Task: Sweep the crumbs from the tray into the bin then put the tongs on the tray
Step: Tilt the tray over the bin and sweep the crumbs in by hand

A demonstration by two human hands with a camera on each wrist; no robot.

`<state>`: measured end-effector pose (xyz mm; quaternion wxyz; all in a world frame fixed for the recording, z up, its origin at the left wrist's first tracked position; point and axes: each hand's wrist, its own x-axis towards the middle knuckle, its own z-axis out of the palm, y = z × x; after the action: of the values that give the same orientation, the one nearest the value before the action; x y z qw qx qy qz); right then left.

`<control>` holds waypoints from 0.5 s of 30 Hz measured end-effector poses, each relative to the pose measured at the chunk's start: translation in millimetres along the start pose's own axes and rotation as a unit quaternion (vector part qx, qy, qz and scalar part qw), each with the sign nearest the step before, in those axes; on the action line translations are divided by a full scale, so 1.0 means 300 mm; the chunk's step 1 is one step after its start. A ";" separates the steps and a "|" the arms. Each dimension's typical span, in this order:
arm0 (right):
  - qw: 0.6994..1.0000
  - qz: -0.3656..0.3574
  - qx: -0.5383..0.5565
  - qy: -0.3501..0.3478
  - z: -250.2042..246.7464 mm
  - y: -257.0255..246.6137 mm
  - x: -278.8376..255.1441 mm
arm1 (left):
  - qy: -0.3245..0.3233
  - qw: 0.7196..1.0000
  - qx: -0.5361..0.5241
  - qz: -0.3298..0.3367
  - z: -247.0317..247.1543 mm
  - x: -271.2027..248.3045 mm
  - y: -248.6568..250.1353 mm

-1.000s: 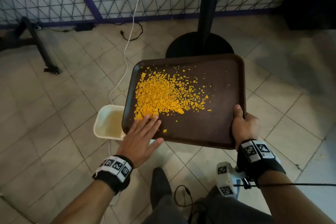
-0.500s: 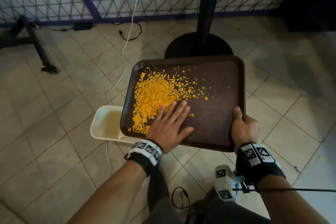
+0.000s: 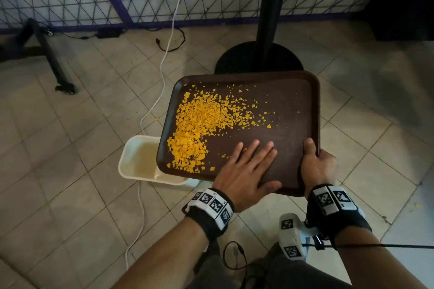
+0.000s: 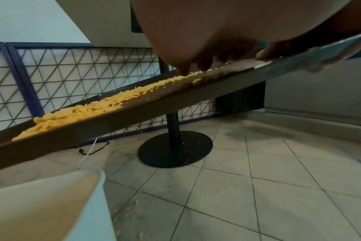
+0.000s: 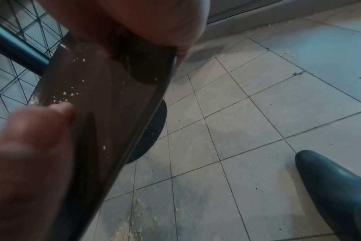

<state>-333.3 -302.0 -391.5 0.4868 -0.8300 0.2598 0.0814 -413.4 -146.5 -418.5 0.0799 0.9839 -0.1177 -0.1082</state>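
A dark brown tray [image 3: 291,105] is held tilted in the air, its left end lowest over a cream bin [image 3: 138,159] on the floor. Orange crumbs [image 3: 199,124] lie heaped toward the tray's left side. My right hand [image 3: 315,164] grips the tray's near right corner, thumb on top. My left hand [image 3: 249,169] lies flat on the tray's near middle, fingers straight, just right of the crumbs. In the left wrist view the tray [image 4: 175,101] slopes down toward the bin [image 4: 43,205] with the crumbs [image 4: 78,110] along it. No tongs are in view.
A black pole on a round base [image 3: 258,58] stands right behind the tray. A white cable [image 3: 162,82] runs across the tiled floor past the bin to a wall socket. A wire fence and a black stand leg [image 3: 54,63] lie beyond. Crumbs [image 5: 134,228] litter the floor near my shoe [image 5: 336,192].
My left hand has slid right along the tray's near edge, from its left corner to the middle. The crumbs have bunched further toward the left rim.
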 end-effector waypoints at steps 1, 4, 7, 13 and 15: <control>1.000 0.003 0.002 0.000 -0.004 0.000 0.001 | -0.006 1.000 0.008 -0.007 0.010 -0.004 -0.010; 1.000 0.010 0.003 0.003 -0.019 0.001 0.010 | -0.036 0.997 0.025 -0.067 0.047 -0.074 -0.121; 1.000 0.008 -0.001 0.009 -0.024 0.003 0.013 | -0.064 0.989 0.027 -0.129 0.074 -0.189 -0.261; 1.000 -0.003 -0.015 -0.002 -0.008 0.001 0.000 | -0.001 0.997 0.001 -0.075 -0.030 -0.091 -0.185; 1.000 -0.005 -0.022 0.001 0.001 0.003 -0.005 | 0.024 0.999 -0.006 -0.027 -0.059 0.033 -0.083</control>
<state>-334.9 -301.6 -391.9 0.4687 -0.8417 0.2545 0.0840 -394.6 -122.8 -407.8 0.0862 0.9885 -0.0884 -0.0874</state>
